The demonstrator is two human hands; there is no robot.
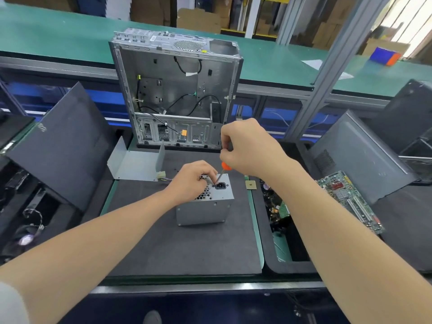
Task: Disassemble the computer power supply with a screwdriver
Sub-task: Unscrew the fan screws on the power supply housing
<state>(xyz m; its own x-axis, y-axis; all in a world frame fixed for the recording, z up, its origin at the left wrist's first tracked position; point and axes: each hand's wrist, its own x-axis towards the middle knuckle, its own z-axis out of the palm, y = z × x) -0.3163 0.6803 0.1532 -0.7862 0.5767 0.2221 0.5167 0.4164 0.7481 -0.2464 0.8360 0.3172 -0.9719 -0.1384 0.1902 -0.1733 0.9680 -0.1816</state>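
Note:
A grey metal power supply [205,206] stands on the dark mat, its perforated face with the black power socket turned up. My left hand [191,181] rests on that top face with fingers curled over its far edge, holding the box steady. My right hand [247,148] grips the handle of a screwdriver [223,171] with an orange collar. The shaft slants down and its tip meets the top face beside the socket. Most of the handle is hidden in my fist.
An open, emptied computer case [175,94] stands upright behind the mat. A bent metal bracket [138,162] lies at the mat's far left. A green motherboard [350,199] and a small chip [250,184] lie to the right. Dark case panels lean on both sides.

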